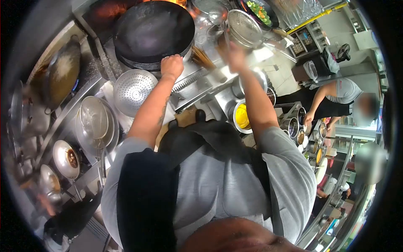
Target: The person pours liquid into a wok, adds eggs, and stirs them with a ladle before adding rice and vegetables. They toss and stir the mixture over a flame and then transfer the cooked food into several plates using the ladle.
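My left hand (pixel 172 66) is closed at the near edge of a large black wok (pixel 153 31), which sits over flames with a dark, bare inside. Motion smears my right hand (pixel 237 58), so its fingers do not show and I cannot tell what it holds. It is just below a round mesh strainer (pixel 244 27) and close to a ladle (pixel 217 16). Between my hands lies a bamboo wok brush (pixel 202 58). Below the wok, beside my left forearm, rests a perforated metal skimmer (pixel 135 92).
A pan of chopped vegetables (pixel 259 12) stands at the top right. Yellow liquid fills a metal pot (pixel 242 116) by my right forearm. More strainers (pixel 93 117) and another wok (pixel 63 75) are on the left. A co-worker (pixel 336 94) leans over several containers at right.
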Demonstrator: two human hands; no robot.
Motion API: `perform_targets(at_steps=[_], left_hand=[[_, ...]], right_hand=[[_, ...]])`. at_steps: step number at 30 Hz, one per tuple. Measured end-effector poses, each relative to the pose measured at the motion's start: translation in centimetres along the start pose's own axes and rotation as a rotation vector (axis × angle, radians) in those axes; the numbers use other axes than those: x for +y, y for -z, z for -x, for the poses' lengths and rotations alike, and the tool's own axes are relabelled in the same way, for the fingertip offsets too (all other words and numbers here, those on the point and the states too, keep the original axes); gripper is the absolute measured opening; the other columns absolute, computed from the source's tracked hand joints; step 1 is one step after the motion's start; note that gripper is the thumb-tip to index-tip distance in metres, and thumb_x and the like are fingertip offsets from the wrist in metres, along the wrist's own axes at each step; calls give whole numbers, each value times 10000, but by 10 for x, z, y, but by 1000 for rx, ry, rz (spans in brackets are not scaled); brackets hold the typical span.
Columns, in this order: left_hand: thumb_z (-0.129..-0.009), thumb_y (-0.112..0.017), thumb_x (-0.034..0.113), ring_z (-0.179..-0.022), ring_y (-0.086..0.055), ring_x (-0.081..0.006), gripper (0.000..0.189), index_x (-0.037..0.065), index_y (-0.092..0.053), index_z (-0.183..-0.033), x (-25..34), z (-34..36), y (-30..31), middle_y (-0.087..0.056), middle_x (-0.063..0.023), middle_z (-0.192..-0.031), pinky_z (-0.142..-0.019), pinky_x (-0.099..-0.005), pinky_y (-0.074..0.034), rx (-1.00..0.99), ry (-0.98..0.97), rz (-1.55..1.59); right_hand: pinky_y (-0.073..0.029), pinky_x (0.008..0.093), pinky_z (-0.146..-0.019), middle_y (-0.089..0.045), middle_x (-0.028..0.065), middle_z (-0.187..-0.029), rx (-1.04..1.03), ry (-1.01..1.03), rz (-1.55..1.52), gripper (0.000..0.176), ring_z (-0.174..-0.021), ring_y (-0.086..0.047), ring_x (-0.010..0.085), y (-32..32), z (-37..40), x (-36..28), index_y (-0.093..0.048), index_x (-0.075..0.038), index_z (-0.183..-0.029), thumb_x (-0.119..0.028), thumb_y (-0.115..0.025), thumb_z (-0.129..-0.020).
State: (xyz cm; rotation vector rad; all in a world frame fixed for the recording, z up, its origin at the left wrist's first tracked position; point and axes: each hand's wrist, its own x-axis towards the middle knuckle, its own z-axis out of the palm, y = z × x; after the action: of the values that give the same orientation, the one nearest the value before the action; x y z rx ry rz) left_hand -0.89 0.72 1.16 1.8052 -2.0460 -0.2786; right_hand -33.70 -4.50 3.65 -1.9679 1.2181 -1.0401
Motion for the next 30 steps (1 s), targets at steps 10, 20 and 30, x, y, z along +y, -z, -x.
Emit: perform_targets(at_steps=[10,20,30], left_hand=[[-965,-616,281,-1090,-644,-371,255,49,-700,-1030,14,11,0,-717,-155,-1058,-962,-510,-469,156,6,-110],[-942,-649,173,-1424,-450,-379,639,52,-429,-1530,116,185,-97,-410,-215,-1559,-1137,-422,-450,-770,-414,342],[-888,-668,209,-1524,-328,-352,1005,9,-35,-1643,152,102,-281,33,-158,-1735,-1200,-429,-381,-888,-88,59]], right_hand=[[-564,523,-851,-697,277,-1061,-195,-580,689,894,-963,-703,424,-46,147,-12,-101,-268,-1670,-21,-514,-916],[-554,511,-806,-695,243,-1038,38,-542,436,673,-900,-689,431,32,282,-46,-372,-152,-1548,-93,-620,-925],[-507,538,-981,-622,372,-1254,185,-1317,160,801,-1125,-634,525,41,480,-169,-126,-191,-1654,-58,-557,-991]])
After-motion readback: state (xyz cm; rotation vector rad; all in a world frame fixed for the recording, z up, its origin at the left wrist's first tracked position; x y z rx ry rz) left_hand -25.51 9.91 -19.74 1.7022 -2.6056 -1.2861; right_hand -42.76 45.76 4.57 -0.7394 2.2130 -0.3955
